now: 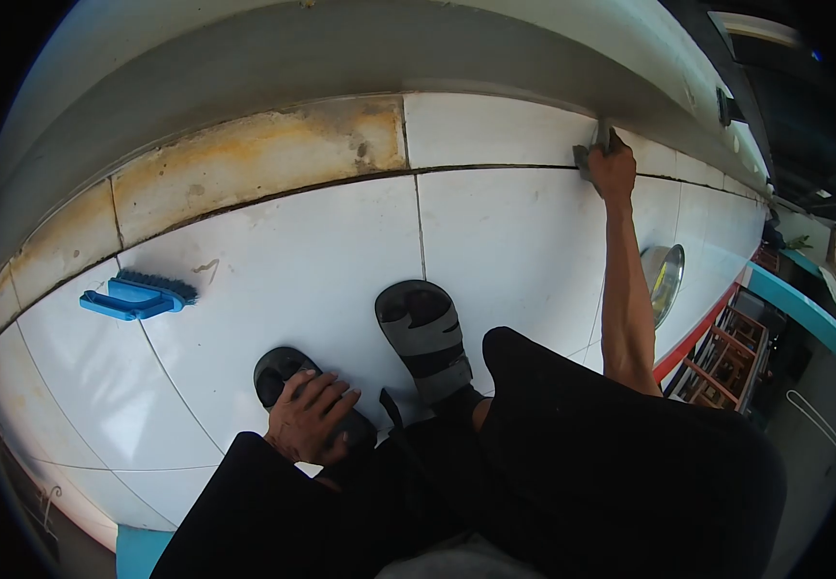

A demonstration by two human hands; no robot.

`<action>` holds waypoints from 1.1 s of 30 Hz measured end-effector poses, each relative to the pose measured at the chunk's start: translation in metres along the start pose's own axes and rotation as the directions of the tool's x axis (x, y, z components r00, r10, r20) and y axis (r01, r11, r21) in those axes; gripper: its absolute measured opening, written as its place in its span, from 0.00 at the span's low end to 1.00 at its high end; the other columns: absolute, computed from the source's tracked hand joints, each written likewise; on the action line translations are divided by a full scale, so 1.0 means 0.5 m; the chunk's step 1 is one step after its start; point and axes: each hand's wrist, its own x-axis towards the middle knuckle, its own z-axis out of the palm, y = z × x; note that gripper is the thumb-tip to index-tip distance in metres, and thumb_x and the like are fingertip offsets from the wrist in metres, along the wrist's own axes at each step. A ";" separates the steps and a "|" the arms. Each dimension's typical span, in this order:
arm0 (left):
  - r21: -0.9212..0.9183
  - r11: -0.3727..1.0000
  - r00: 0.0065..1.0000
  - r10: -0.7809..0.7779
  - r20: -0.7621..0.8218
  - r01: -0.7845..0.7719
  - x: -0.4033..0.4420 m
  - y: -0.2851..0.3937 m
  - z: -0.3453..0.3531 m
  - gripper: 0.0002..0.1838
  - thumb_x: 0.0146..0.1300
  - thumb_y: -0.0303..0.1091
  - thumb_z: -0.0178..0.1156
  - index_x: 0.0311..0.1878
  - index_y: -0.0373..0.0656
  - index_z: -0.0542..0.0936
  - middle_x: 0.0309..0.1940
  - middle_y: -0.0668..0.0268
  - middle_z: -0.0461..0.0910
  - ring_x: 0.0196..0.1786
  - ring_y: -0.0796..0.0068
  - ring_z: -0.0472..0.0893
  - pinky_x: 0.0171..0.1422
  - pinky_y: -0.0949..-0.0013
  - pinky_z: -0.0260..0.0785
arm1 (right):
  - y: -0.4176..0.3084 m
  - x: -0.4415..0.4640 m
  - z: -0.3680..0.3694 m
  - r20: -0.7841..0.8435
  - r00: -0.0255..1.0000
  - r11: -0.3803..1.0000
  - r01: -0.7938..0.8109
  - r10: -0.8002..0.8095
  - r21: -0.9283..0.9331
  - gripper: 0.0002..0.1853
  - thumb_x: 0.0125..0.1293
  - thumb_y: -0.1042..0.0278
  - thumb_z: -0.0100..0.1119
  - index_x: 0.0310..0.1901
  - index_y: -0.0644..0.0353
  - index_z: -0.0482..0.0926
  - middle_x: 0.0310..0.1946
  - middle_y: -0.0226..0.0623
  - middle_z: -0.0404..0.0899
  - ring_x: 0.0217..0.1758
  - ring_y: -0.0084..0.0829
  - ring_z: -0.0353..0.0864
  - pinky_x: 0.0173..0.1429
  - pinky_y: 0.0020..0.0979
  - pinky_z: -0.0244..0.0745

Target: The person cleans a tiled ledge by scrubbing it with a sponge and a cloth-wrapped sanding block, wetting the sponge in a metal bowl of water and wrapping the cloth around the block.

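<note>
My right hand reaches far out to the right. Its fingers are closed on a grey scrubbing pad or cloth, pressed at the lower edge of the white tile strip along the wall; its exact kind is hard to make out. My left hand lies with fingers apart over my left shoe, holding nothing. A round metal bowl with something yellowish inside sits on the floor beside my right forearm, partly hidden by it. A blue scrubbing brush lies on the floor at the left.
White floor tiles with dark joints run along a grey wall. The left wall tiles carry orange-brown stains. My right shoe stands in the middle. A red edge and wooden furniture lie beyond the floor at right.
</note>
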 end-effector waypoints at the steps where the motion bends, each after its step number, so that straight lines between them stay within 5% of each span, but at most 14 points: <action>1: -0.009 1.000 1.000 -0.003 -0.008 0.002 0.001 -0.002 0.002 0.38 0.39 0.43 0.64 0.60 0.48 0.78 0.55 0.63 0.79 0.65 0.62 0.74 0.73 0.48 0.57 | -0.031 -0.006 0.010 -0.019 1.000 1.000 0.008 -0.008 -0.007 0.28 0.59 0.64 0.55 0.63 0.61 0.77 0.45 0.54 0.84 0.48 0.55 0.84 0.56 0.45 0.79; 2: -0.018 1.000 1.000 -0.008 -0.009 0.008 -0.002 -0.002 0.002 0.38 0.39 0.43 0.64 0.60 0.48 0.78 0.55 0.63 0.79 0.65 0.62 0.74 0.73 0.48 0.57 | -0.056 -0.034 0.022 -0.099 0.986 0.990 0.140 -0.137 0.025 0.28 0.58 0.65 0.55 0.62 0.61 0.77 0.44 0.54 0.84 0.48 0.55 0.84 0.55 0.46 0.79; 4: -0.009 1.000 1.000 -0.014 0.003 0.014 0.000 -0.004 0.001 0.37 0.39 0.43 0.64 0.60 0.49 0.78 0.55 0.63 0.79 0.65 0.62 0.74 0.73 0.48 0.56 | -0.095 -0.057 0.000 0.009 0.994 0.994 0.109 -0.109 0.021 0.27 0.58 0.65 0.56 0.60 0.62 0.77 0.45 0.55 0.84 0.48 0.55 0.84 0.53 0.47 0.79; 10: -0.012 1.000 1.000 -0.025 0.011 0.025 0.004 0.002 -0.005 0.37 0.39 0.43 0.64 0.60 0.49 0.78 0.55 0.63 0.78 0.65 0.63 0.73 0.73 0.47 0.56 | -0.068 0.005 0.015 -0.006 0.967 0.963 -0.252 0.253 -0.091 0.20 0.58 0.61 0.57 0.49 0.65 0.80 0.42 0.55 0.83 0.48 0.55 0.84 0.51 0.49 0.80; 14: -0.005 1.000 0.999 -0.028 0.026 0.028 0.002 0.005 -0.005 0.37 0.39 0.43 0.65 0.60 0.49 0.78 0.56 0.64 0.78 0.66 0.63 0.73 0.74 0.47 0.55 | -0.279 -0.126 0.034 -0.043 0.992 0.991 0.120 -0.118 0.052 0.25 0.59 0.71 0.58 0.59 0.70 0.74 0.42 0.57 0.79 0.47 0.52 0.80 0.50 0.49 0.78; 18: 0.006 1.000 0.999 -0.006 0.038 0.006 0.004 0.001 0.000 0.37 0.39 0.43 0.65 0.60 0.49 0.78 0.56 0.64 0.78 0.66 0.63 0.73 0.74 0.47 0.54 | -0.443 -0.227 0.035 0.054 0.964 0.948 0.245 -0.261 0.201 0.31 0.57 0.74 0.60 0.64 0.71 0.71 0.42 0.57 0.73 0.47 0.54 0.79 0.47 0.49 0.80; 20: 0.017 1.000 0.999 -0.015 0.045 0.015 0.001 0.002 -0.002 0.37 0.39 0.43 0.65 0.60 0.49 0.78 0.56 0.64 0.78 0.66 0.63 0.73 0.74 0.47 0.54 | -0.423 -0.213 0.010 0.106 0.958 0.945 0.238 -0.266 0.224 0.31 0.57 0.74 0.61 0.64 0.70 0.71 0.42 0.55 0.74 0.48 0.53 0.79 0.47 0.48 0.80; 24: 0.014 0.999 0.999 -0.038 0.037 0.037 0.000 0.004 -0.007 0.37 0.39 0.43 0.65 0.60 0.48 0.78 0.56 0.64 0.78 0.66 0.62 0.73 0.74 0.47 0.54 | -0.219 -0.121 0.016 -0.015 1.000 0.999 0.002 -0.001 0.053 0.28 0.59 0.70 0.59 0.63 0.69 0.73 0.43 0.54 0.80 0.48 0.51 0.79 0.49 0.49 0.79; 26: -0.011 0.998 0.990 -0.055 0.127 0.057 0.000 0.008 -0.017 0.35 0.51 0.46 0.62 0.66 0.47 0.73 0.59 0.62 0.76 0.70 0.63 0.68 0.79 0.49 0.50 | -0.139 -0.085 0.026 -0.071 0.995 0.998 -0.065 0.063 -0.020 0.25 0.60 0.70 0.57 0.59 0.69 0.75 0.44 0.53 0.82 0.48 0.51 0.80 0.48 0.51 0.79; 30: -0.006 0.999 0.993 -0.042 0.109 0.043 0.001 0.009 -0.023 0.35 0.51 0.45 0.63 0.66 0.47 0.73 0.59 0.62 0.76 0.70 0.63 0.69 0.78 0.49 0.50 | -0.259 -0.112 0.015 -0.004 0.999 0.999 0.033 -0.033 0.016 0.21 0.58 0.71 0.59 0.54 0.70 0.75 0.44 0.56 0.81 0.47 0.52 0.80 0.47 0.51 0.79; 33: 0.002 1.000 0.990 -0.029 0.136 0.029 0.003 0.005 -0.018 0.35 0.51 0.45 0.63 0.65 0.47 0.73 0.59 0.62 0.76 0.70 0.63 0.69 0.78 0.49 0.51 | -0.418 -0.202 0.031 0.044 0.975 0.971 0.213 -0.219 0.108 0.32 0.56 0.74 0.61 0.64 0.74 0.69 0.43 0.60 0.74 0.45 0.54 0.79 0.43 0.49 0.80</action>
